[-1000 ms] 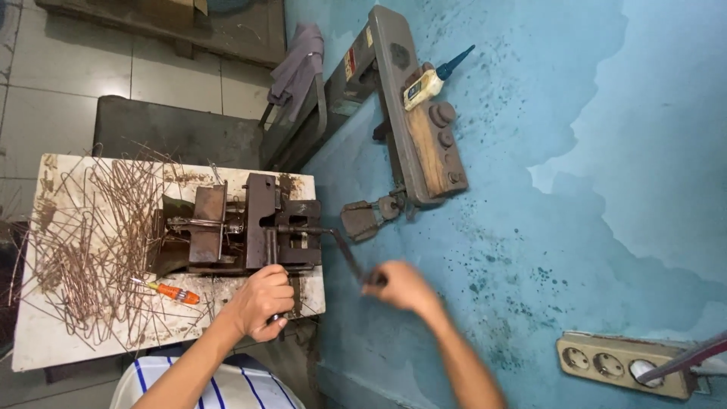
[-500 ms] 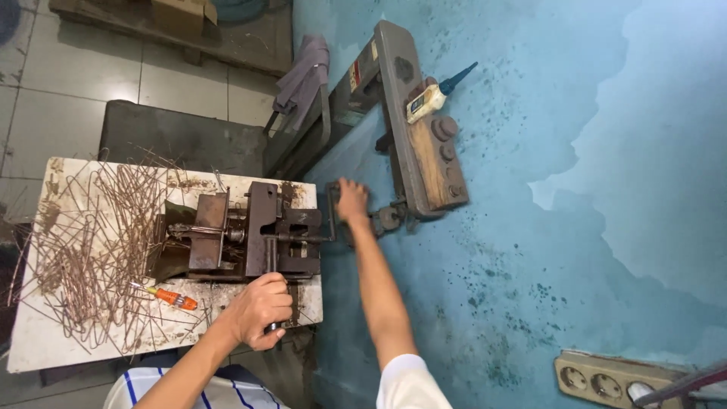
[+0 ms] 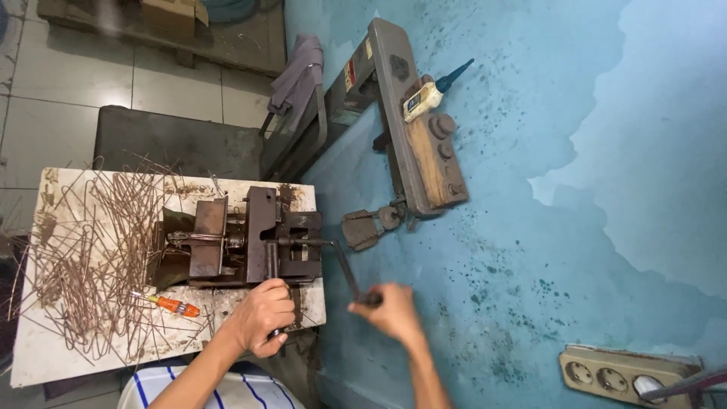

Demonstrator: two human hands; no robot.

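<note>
Bending jig (image 3: 242,246), rusty steel, sits at the table's (image 3: 45,356) right edge. My right hand (image 3: 394,310) has its fingers clamped on the crank handle (image 3: 344,269) projecting past that edge; my left hand (image 3: 261,314) has fingers closed round a lever at the jig's near side. Bent wires (image 3: 91,250) cover the table's left half; an orange screwdriver (image 3: 170,304) lies near the front edge.

1. A brown cardboard box (image 3: 170,15) sits on the dark platform at the top edge, ahead of me.
2. A small red-and-yellow label (image 3: 350,76) is stuck on the grey machine arm by the blue wall.
3. A cream glue bottle (image 3: 424,98) with a dark blue nozzle lies on that arm.
</note>
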